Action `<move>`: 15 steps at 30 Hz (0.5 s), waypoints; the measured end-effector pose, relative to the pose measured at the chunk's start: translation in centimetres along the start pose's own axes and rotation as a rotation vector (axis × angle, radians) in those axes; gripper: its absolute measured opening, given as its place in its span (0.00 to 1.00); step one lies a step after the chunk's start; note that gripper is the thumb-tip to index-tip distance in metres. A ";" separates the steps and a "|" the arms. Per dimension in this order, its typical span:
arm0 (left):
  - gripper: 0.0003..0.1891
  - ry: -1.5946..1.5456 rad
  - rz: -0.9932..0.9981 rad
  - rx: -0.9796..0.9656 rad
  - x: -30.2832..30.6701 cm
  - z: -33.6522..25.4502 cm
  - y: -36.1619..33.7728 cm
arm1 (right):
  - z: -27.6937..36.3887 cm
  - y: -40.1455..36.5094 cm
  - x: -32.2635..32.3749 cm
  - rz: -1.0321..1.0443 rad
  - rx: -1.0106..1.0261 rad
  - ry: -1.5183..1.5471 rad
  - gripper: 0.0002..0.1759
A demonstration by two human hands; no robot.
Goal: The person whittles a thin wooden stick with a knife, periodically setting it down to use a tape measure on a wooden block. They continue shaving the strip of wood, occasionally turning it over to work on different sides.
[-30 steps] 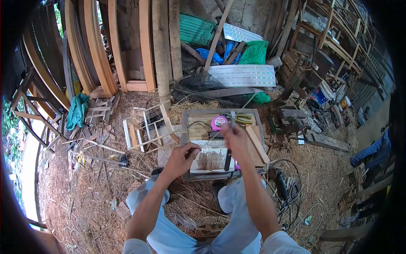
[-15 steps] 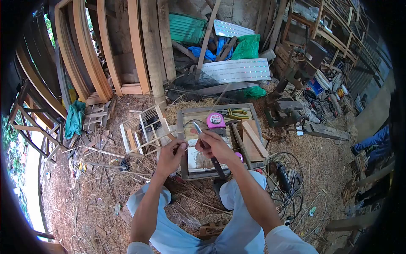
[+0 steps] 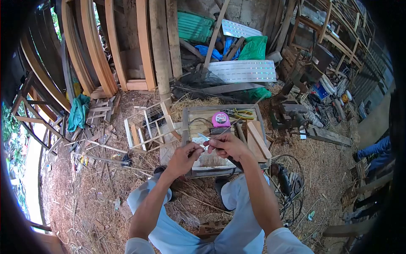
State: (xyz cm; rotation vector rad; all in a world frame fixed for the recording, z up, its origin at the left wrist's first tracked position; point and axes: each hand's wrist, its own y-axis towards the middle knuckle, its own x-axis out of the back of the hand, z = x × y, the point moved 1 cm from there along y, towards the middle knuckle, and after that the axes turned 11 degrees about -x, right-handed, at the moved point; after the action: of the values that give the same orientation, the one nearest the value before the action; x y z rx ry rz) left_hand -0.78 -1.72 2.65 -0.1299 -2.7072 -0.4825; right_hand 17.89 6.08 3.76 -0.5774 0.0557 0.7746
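My right hand (image 3: 231, 149) grips a knife; its pale blade (image 3: 203, 136) points up and left, and the dark handle (image 3: 235, 163) shows below my palm. Close beside it, my left hand (image 3: 185, 158) is closed in a pinch, fingertips almost meeting those of the right. What the left fingers hold is too small to make out. Both hands are over the near part of a low wooden worktable (image 3: 185, 122). Beyond them on it lie a pink tape measure (image 3: 220, 119), yellow-handled pliers (image 3: 243, 114) and wood pieces (image 3: 259, 139).
A small slatted wooden frame (image 3: 148, 127) stands left of the worktable. To the right are a metal vise (image 3: 289, 116) and a power tool with a coiled cord (image 3: 285, 180). Shavings cover the ground (image 3: 101, 203). A person's blue trouser leg (image 3: 374, 148) shows at far right.
My left hand has moved right and my right hand slightly right, bringing the fingertips together. The knife blade has tilted further left and lower. The view has shifted a little.
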 end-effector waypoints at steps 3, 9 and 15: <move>0.06 -0.003 0.012 0.002 -0.3 -0.2 0.0 | -0.2 -0.1 0.5 -0.005 0.021 -0.025 0.17; 0.07 0.042 0.035 -0.044 -0.2 -0.4 -0.2 | -0.2 -0.6 0.9 -0.037 0.028 -0.037 0.16; 0.08 0.123 0.014 -0.103 0.0 -0.6 -0.5 | -0.4 -0.4 0.8 -0.091 0.029 -0.024 0.13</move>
State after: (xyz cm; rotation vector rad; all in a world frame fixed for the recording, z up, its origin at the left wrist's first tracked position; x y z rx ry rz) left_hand -0.66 -2.37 2.99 -0.1416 -2.5601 -0.6059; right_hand 18.79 6.22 3.41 -0.5390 0.0184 0.6914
